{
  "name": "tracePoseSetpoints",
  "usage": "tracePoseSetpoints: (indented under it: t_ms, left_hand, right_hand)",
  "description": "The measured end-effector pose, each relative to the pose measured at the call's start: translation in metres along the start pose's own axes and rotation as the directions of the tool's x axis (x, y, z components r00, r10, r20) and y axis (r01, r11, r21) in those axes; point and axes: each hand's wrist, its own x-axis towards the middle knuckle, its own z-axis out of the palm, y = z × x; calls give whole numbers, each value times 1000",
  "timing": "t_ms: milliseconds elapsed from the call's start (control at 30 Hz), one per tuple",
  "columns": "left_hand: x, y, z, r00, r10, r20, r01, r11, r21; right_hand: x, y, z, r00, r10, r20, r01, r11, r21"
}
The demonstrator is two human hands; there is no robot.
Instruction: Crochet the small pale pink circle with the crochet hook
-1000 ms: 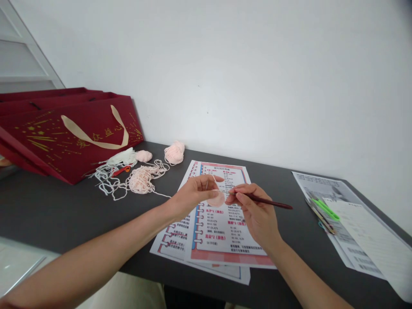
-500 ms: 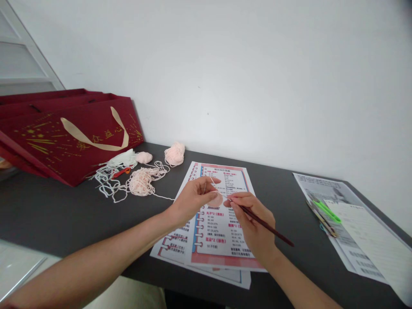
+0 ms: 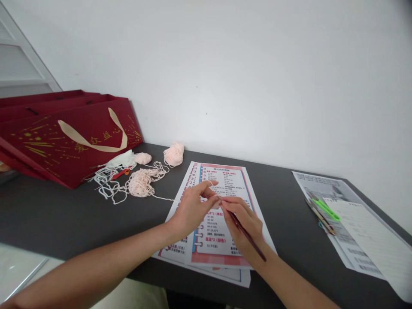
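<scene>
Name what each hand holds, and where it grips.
Right hand: the dark red tool, toward its far end. Left hand: the small pale pink piece, by its upper edge.

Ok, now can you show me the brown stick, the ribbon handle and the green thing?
Brown stick (image 3: pixel 246 234): head view, about midway along its shaft.
Ribbon handle (image 3: pixel 77 138): head view, on the left part of its loop.
Green thing (image 3: pixel 326 209): head view, around the middle of its body.

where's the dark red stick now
In the head view, the dark red stick is right of centre, in the right hand, over the printed sheets.
</scene>
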Motion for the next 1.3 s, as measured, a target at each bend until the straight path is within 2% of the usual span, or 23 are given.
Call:
tracePoseSetpoints:
  t_ms: [67, 167, 233, 267, 333, 400, 467, 533, 633, 700, 833, 900, 967, 1000, 1033, 1100, 1167, 1200, 1233, 1300]
  left_hand:
    - [-1, 1, -1, 1000, 22, 5, -22, 997, 72]
    - [0, 0, -2, 999, 39, 15, -40, 997, 63]
    - [3, 0, -3, 997, -2, 71, 8, 996, -90]
    - [5, 0, -3, 991, -47, 125, 72, 976, -205]
    - [8, 2, -5, 950, -154, 271, 262, 867, -425]
    - [9, 5, -5, 887, -229, 401, 433, 716, -548]
    - [9, 7, -5, 859, -253, 445, 495, 631, -597]
    - [7, 10, -3, 886, -247, 393, 454, 639, -621]
    - [6, 15, -2, 951, -195, 241, 302, 761, -575]
    - [7, 21, -4, 977, -130, 166, 196, 849, -490]
    - [11, 34, -10, 996, -16, 90, 44, 947, -318]
    - [13, 37, -13, 998, 23, 56, -9, 972, -234]
    - [13, 39, -14, 997, 80, 12, -78, 988, -130]
    - [13, 40, -14, 993, 116, -12, -117, 990, -75]
    - [13, 40, -14, 988, 154, -31, -154, 988, -24]
    - [14, 42, -14, 975, 215, -44, -213, 976, 48]
    - [16, 42, -14, 972, 234, -16, -232, 970, 75]
    - [18, 41, -15, 974, 225, 10, -225, 972, 73]
    - [20, 39, -15, 977, 211, 40, -213, 975, 62]
    - [26, 34, -17, 978, 181, 107, -184, 983, 23]
  right_hand:
    - [0, 3, 1, 1000, 29, -2, -29, 999, 32]
    - [2, 9, 1, 997, -54, 50, 54, 998, 13]
    - [4, 14, -1, 986, -137, 97, 139, 990, -15]
    - [5, 17, -3, 975, -193, 108, 197, 980, -24]
    - [6, 21, -7, 948, -292, 130, 299, 954, -37]
    - [8, 23, -11, 911, -386, 144, 399, 914, -76]
    - [9, 22, -13, 875, -454, 169, 478, 864, -157]
    - [9, 19, -14, 868, -457, 193, 494, 832, -252]
    - [11, 11, -12, 912, -369, 177, 408, 860, -307]
    - [14, 3, -12, 946, -299, 127, 323, 912, -252]
    - [24, -15, -20, 988, -154, -21, 152, 985, -76]
    - [33, -23, -26, 997, -30, -76, 32, 999, 16]
    - [43, -27, -30, 974, 206, -92, -189, 968, 167]
    - [48, -28, -32, 938, 339, -68, -309, 910, 275]
    - [53, -27, -32, 893, 448, -46, -395, 828, 399]
    - [60, -22, -33, 825, 566, 10, -454, 651, 608]
    - [63, -13, -34, 795, 602, 78, -488, 557, 672]
    - [64, -9, -36, 798, 593, 107, -504, 559, 658]
    - [65, -4, -38, 811, 570, 135, -521, 597, 610]
    - [65, 6, -43, 871, 453, 193, -485, 723, 492]
